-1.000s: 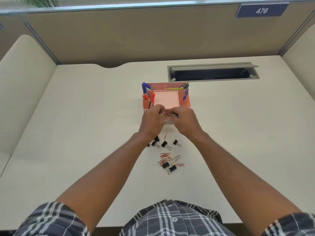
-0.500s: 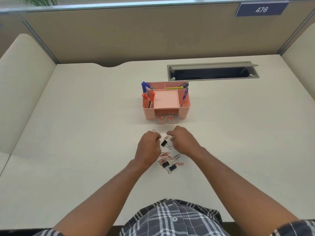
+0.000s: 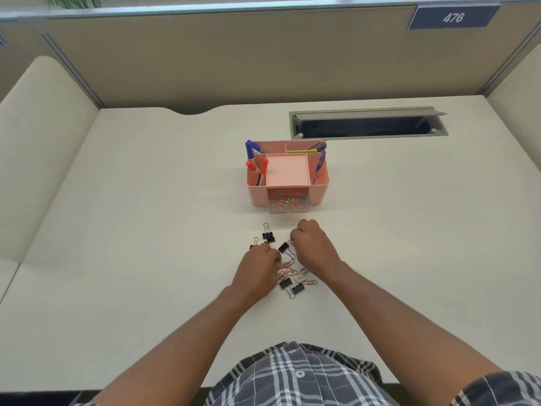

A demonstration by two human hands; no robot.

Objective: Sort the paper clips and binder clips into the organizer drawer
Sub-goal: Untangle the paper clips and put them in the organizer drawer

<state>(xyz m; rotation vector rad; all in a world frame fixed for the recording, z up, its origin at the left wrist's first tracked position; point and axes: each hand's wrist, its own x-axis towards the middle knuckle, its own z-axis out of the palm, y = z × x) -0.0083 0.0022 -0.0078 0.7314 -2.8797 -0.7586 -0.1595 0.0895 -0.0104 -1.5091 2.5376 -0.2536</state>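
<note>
Binder clips [image 3: 268, 236] and paper clips [image 3: 288, 269] lie scattered on the pale desk [image 3: 146, 230] in front of the pink organizer [image 3: 288, 174], between and just beyond the person's two hands. Farthest left, a small black binder clip with a wire handle pokes out just past the knuckles of the left hand [image 3: 259, 269], and another black one sits a little farther out toward the organizer. The left hand is knuckles-up with its fingers curled down at the left edge of the clip pile; whether the fingertips pinch a clip cannot be told, since they are hidden under the hand. Between the hands lies one more black binder clip [image 3: 283, 247], and nearer the person the red and silver paper clips are tangled with two black binder clips [image 3: 292, 285], the left hand touching that heap's edge. The right hand [image 3: 311, 244] is also curled, fingers tucked at the right side of the middle binder clip, with a bit of red wire at its fingertips; the grip itself is not clear. Beyond the hands, the organizer's clear drawer [image 3: 288, 204] stands pulled out with coloured paper clips inside. Pens and markers [image 3: 249, 149] stand in the organizer's upper compartments.
</note>
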